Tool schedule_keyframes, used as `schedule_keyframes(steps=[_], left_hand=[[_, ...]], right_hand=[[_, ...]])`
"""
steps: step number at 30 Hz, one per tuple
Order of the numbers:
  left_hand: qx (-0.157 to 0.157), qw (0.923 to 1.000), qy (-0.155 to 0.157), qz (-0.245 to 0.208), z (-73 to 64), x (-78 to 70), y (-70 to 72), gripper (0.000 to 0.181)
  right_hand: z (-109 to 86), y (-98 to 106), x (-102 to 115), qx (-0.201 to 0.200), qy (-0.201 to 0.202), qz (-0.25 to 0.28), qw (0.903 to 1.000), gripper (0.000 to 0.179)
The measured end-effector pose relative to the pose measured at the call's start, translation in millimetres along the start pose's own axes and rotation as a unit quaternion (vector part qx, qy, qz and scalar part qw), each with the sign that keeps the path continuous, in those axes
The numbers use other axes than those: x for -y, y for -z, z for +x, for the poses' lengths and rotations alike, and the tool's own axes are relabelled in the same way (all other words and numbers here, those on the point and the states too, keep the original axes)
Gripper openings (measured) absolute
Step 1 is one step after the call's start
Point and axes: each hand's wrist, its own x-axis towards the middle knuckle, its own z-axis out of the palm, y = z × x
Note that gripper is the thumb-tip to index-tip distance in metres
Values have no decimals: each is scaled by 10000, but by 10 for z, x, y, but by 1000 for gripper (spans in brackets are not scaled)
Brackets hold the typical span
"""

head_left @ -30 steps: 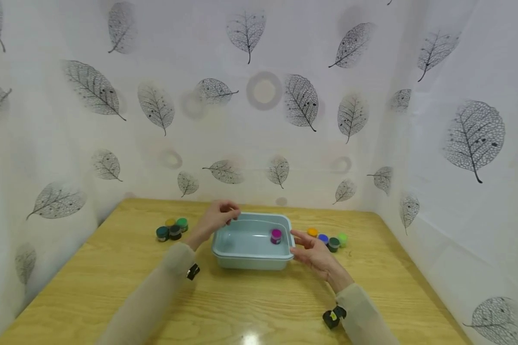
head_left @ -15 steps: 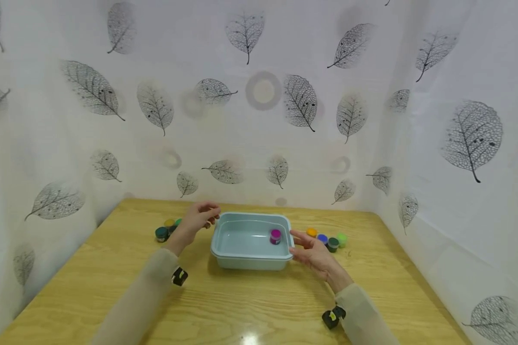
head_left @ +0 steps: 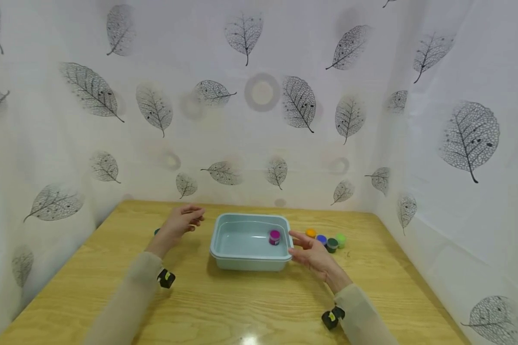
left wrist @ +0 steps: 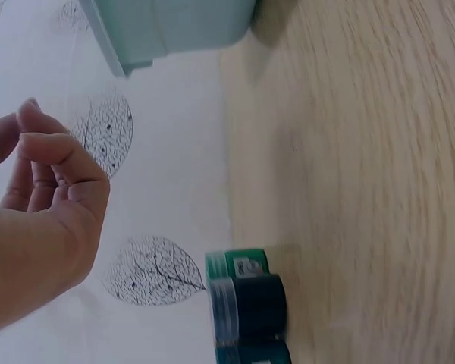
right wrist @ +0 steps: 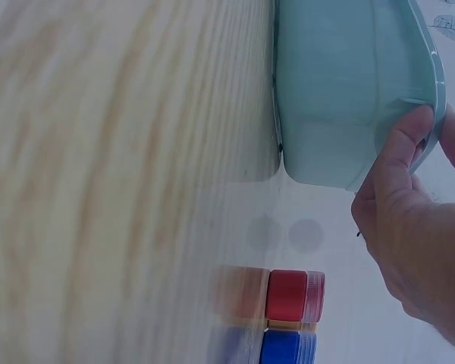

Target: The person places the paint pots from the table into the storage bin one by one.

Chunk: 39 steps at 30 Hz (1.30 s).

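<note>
A pale blue-green plastic tub [head_left: 250, 263] stands mid-table with one small purple-lidded jar [head_left: 274, 237] inside, toward its right end. My right hand [head_left: 317, 261] grips the tub's right rim, the thumb pressed on the outer wall in the right wrist view. Left of the tub, my left hand [head_left: 177, 226] is in the air with loosely bent fingers and nothing in them. Beneath that hand, the left wrist view shows a green jar [left wrist: 239, 264] and a dark jar [left wrist: 250, 307] grouped with another teal one; the hand and forearm mostly cover this group in the head view.
Beyond my right hand sit several more jars, among them an orange one [head_left: 311, 233], a dark green one [head_left: 332, 245] and a light green one [head_left: 340, 240]. A red jar [right wrist: 288, 296] shows in the right wrist view. Leaf-print curtains [head_left: 259, 143] border the wooden table [head_left: 241, 306].
My left hand has moved left from the tub's far-left rim to over the left jars, now hiding most of them. The right hand keeps its place on the rim.
</note>
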Motion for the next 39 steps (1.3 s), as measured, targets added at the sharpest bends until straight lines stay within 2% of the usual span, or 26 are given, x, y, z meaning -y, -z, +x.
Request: schedule_keyframes(steps=[4,6,13,18,29,36,39], left_hand=[[189,9997,47,126,13,79,129,40],[209,9996,35,173,41,173,204,40],[177,9997,68,164,-53,289,425,40],[-11,9989,58,454,-112,307,542,48],[-361,9957,145,845,-123,372,713,57],[-564,9925,139,1071,-178,403,837,53],[-610,9929,161,1010,-193,419,881,50]], right_hand=[[-10,3,9,37,33,-2,10000,63],[-16,-2,11,39,43,-13,10000,63],[-18,-16,19,-17,8,-24,10000,62],[-10,-7,18,40,-2,27,10000,62],[-3,9,5,-25,-10,14,10000,62],[-12,2,13,23,-54,87,9999,62],[-16,-5,20,39,-62,92,9999,62]])
